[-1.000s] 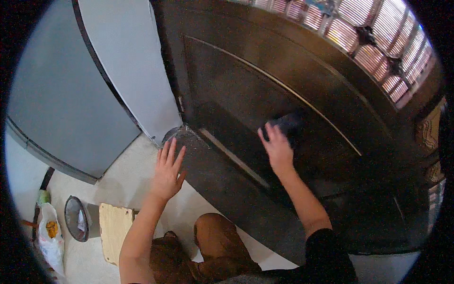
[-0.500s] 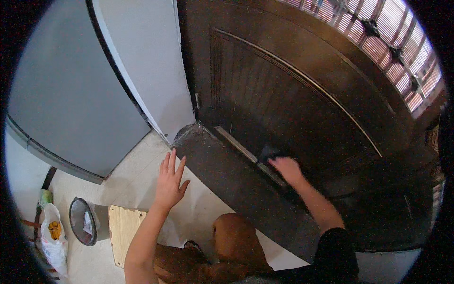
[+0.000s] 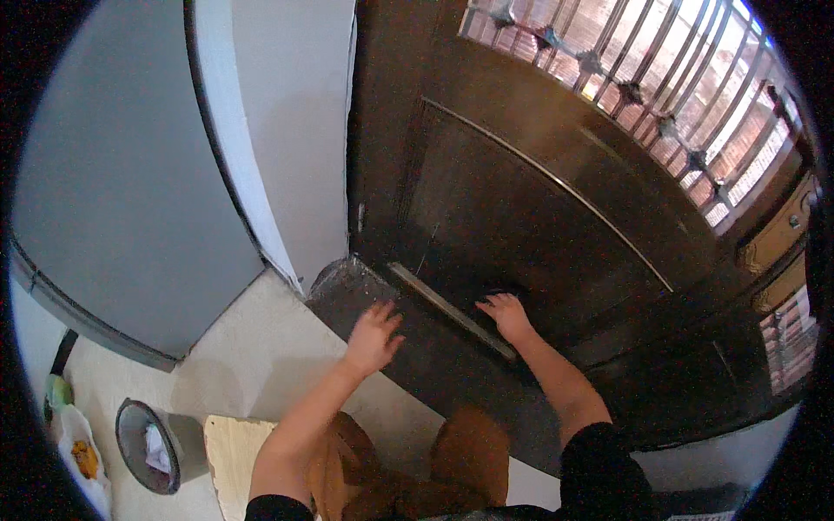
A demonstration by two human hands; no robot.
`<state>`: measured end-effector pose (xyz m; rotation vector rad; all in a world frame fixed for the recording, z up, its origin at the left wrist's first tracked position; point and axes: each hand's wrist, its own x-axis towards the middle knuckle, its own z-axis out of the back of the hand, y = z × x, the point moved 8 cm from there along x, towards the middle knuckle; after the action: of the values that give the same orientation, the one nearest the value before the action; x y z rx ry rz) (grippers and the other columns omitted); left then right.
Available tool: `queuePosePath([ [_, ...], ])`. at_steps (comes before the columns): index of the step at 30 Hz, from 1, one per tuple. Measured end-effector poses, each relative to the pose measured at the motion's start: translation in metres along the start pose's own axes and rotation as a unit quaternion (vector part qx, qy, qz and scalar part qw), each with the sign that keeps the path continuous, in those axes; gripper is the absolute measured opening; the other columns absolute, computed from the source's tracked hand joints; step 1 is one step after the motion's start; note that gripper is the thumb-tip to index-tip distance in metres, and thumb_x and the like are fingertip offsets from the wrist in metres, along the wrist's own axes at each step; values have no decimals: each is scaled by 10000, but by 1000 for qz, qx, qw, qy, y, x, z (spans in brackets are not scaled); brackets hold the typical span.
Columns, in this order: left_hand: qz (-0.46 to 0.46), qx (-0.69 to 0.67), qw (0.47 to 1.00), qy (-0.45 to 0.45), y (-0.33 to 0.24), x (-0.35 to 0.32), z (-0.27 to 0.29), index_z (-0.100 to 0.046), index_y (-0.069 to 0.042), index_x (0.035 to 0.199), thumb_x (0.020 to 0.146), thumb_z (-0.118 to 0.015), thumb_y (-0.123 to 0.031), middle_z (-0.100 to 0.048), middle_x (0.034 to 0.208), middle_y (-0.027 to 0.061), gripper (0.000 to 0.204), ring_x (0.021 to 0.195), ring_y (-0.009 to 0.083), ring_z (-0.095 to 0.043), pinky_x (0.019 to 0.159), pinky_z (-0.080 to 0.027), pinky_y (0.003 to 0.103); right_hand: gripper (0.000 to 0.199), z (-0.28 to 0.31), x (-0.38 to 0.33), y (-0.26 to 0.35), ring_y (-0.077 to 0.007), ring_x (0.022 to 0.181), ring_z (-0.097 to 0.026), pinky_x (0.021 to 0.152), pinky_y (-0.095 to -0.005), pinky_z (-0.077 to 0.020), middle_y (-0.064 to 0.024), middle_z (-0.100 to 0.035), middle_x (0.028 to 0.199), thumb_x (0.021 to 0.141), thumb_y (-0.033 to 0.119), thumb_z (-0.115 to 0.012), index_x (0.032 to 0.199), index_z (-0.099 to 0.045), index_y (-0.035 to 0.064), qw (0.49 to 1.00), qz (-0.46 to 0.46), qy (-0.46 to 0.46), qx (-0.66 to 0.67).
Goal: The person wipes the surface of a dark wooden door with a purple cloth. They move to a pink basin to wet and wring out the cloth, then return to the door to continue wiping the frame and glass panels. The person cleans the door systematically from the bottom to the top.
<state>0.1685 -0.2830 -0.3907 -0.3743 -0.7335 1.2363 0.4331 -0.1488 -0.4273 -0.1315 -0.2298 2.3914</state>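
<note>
My right hand [image 3: 504, 318] is against the lower part of a dark brown door [image 3: 486, 200], just above its metal strip [image 3: 452, 311]. A dark cloth [image 3: 502, 293] shows at its fingertips, pressed to the panel; much of it blends into the dark surface. My left hand [image 3: 375, 337] hovers over the dark sill [image 3: 408, 347] at the foot of the door, fingers apart, holding nothing.
Barred glass [image 3: 625, 78] fills the door's upper part. A white wall [image 3: 291, 130] and a grey panel [image 3: 113, 174] stand at left. Near my left arm are a wooden stool [image 3: 233, 456], a waste bin [image 3: 122, 434] and a white plastic bag [image 3: 74, 421].
My left hand has moved right, from above the pale floor to over the sill. The right hand has shifted slightly left and down along the door. The head view has shifted, showing more barred glass.
</note>
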Motion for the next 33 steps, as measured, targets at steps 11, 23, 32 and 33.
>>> queuePosePath([
  [11, 298, -674, 664, -126, -33, 95, -71, -440, 28, 1292, 989, -446, -380, -546, 1181, 117, 509, 1066, 208, -538, 918, -434, 348, 944, 160, 22, 91, -347, 1366, -284, 1118, -401, -242, -227, -289, 1468, 737, -34, -629, 1492, -70, 54, 846, -144, -194, 475],
  [23, -204, -47, 943, -257, -227, 217, -49, -480, -17, 1300, 763, -649, -122, -286, 1440, 289, 573, 1352, 488, -212, 1091, -177, 600, 536, 193, -134, -32, -334, 1363, -285, 1118, -449, -209, -168, -293, 1486, 853, 24, -544, 1369, -401, 33, 713, -375, -519, 287],
  [32, 105, 70, 966, -226, -60, 153, -199, -558, 17, 1112, 852, -550, -90, -564, 1119, 183, 281, 1074, 334, -515, 922, -412, 418, 528, 169, -129, -38, -390, 1344, -253, 1110, -485, -192, -208, -226, 1492, 865, 130, -587, 1354, -416, 31, 769, -422, -432, 210],
  [33, 88, 143, 955, -244, -64, 154, -197, -569, 12, 1083, 852, -547, -93, -570, 1087, 180, 255, 1042, 334, -521, 912, -414, 414, 534, 170, -128, -38, -395, 1351, -239, 1111, -495, -183, -212, -215, 1496, 874, 151, -584, 1362, -404, 31, 773, -422, -431, 198],
])
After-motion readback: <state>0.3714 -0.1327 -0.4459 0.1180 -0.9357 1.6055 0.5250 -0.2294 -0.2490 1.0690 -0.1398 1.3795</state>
